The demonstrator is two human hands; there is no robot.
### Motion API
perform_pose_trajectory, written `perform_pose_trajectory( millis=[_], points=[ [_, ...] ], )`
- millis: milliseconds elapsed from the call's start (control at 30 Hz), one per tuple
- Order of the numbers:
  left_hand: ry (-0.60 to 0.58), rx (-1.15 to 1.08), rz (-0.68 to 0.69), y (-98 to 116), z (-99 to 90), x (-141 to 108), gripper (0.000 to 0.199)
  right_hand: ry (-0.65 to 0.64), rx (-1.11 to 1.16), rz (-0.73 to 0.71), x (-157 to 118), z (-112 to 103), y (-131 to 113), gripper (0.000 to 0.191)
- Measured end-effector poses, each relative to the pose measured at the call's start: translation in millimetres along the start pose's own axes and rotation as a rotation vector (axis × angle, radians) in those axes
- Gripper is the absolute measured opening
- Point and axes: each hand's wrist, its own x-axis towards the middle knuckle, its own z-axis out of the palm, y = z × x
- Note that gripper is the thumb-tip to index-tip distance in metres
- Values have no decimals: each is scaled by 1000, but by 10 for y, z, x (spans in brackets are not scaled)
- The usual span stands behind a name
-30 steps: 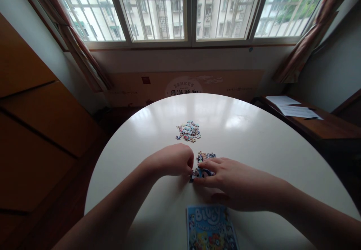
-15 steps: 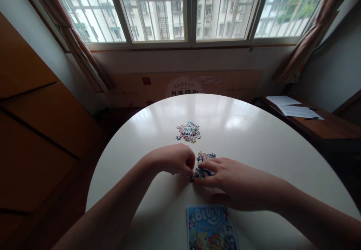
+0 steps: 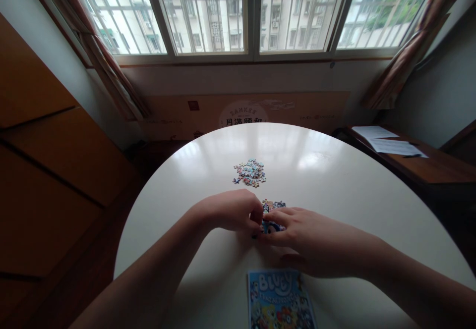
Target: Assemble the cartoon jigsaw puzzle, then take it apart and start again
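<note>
A partly joined jigsaw puzzle (image 3: pixel 274 204) lies on the white table, much of it hidden under my hands. My left hand (image 3: pixel 238 211) is at its left edge, fingers curled into a pinch on a small dark puzzle piece (image 3: pixel 255 236) that is mostly covered. Across the puzzle's right and near side reaches my right hand (image 3: pixel 297 230), fingers stretched out and apart, with the fingertips resting on the joined pieces. The two hands almost meet at the puzzle's left side.
Beyond my hands a heap of loose puzzle pieces (image 3: pixel 250 172) lies on the round white table (image 3: pixel 167 190). Close to me is a blue Bluey picture sheet or box (image 3: pixel 280 299). Papers (image 3: pixel 394 146) and a pen lie on a wooden side table at the right.
My left hand has shifted slightly right, closer to the right fingers, and covers more of the puzzle's left edge. My right hand has hardly moved.
</note>
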Motion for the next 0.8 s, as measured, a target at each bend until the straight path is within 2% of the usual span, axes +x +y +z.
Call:
perform_pose_trajectory(
  millis=[200,500,800],
  points=[
    [27,17,-1,10,12,5,15,-6,-19,26,-9,3,-4,35],
    [-18,-63,58,-144,-13,41,17,-8,-26,8,1,-22,-13,27],
    [-90,-191,37,-263,-22,63,18,6,-5,-9,5,-10,6,36]
  ],
)
